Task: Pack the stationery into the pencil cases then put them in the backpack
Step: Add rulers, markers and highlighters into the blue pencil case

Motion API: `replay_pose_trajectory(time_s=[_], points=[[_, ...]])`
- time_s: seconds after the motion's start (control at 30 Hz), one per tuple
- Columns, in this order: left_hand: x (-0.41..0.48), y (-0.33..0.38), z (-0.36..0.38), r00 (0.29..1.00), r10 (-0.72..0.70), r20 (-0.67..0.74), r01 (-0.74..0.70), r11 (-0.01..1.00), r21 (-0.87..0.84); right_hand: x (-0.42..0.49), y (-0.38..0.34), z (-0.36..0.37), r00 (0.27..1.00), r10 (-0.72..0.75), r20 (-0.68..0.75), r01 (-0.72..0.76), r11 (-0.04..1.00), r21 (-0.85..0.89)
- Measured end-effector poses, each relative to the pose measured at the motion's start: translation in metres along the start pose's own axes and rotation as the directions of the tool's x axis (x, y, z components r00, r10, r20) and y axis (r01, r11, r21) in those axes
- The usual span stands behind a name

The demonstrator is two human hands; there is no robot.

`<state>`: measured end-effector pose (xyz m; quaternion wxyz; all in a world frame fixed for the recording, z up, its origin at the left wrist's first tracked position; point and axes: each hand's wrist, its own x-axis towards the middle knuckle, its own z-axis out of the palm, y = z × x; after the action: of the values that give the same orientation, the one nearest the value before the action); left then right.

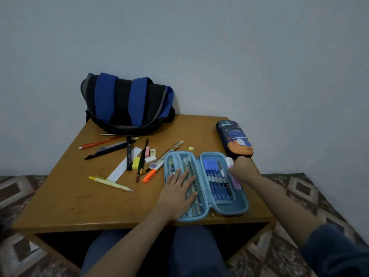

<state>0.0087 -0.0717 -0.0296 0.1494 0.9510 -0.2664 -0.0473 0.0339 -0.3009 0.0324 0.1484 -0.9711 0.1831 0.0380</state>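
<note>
2 pencil cases are laid on the table (79, 196): a light-blue case (238, 211) open at the front, a dark case (234, 136) closed at the right. 1 backpack (127, 102) is set behind. The left hand (177, 190) is spread flat on the open case's left half; a small white item (229, 162), kind unclear, is pinched by the right hand (242, 168).

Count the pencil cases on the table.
2. The open light-blue pencil case lies at the front, under the left hand; the closed dark-blue pencil case lies far right.
</note>
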Motion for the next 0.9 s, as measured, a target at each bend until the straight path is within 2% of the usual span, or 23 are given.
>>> replay_pose_trajectory(time_s=[0.23, 0.5, 0.57, 0.67, 0.7, 0.77, 0.9], points=[[-0.001, 0.001, -0.001, 1.000, -0.009, 0.000, 0.009, 1.000, 0.004, 0.000, -0.002, 0.003, 1.000, 0.010, 0.025, -0.009, 0.998, -0.058], [-0.003, 0.000, -0.002, 0.999, 0.013, -0.040, -0.016, 0.997, -0.074, -0.002, 0.010, 0.001, 0.998, 0.049, 0.037, -0.050, 0.999, 0.008], [-0.008, 0.000, -0.002, 0.982, -0.098, -0.161, 0.073, 0.985, -0.154, -0.001, 0.014, 0.001, 0.997, 0.052, 0.048, -0.054, 0.997, 0.050], [-0.015, -0.002, -0.004, 0.854, -0.420, -0.307, 0.358, 0.903, -0.239, -0.001, 0.016, 0.004, 0.991, 0.057, 0.120, -0.069, 0.993, 0.097], [-0.016, -0.002, -0.006, 0.825, -0.487, -0.286, 0.428, 0.869, -0.247, 0.000, 0.016, 0.004, 0.989, 0.062, 0.132, -0.077, 0.990, 0.116], [-0.015, -0.002, -0.014, 0.819, -0.552, -0.155, 0.506, 0.823, -0.259, 0.001, 0.016, 0.003, 0.985, 0.076, 0.155, -0.101, 0.981, 0.163], [-0.001, -0.006, -0.034, 0.847, -0.513, 0.136, 0.524, 0.767, -0.371, -0.004, 0.015, -0.001, 0.947, 0.130, 0.294, -0.217, 0.934, 0.285]])
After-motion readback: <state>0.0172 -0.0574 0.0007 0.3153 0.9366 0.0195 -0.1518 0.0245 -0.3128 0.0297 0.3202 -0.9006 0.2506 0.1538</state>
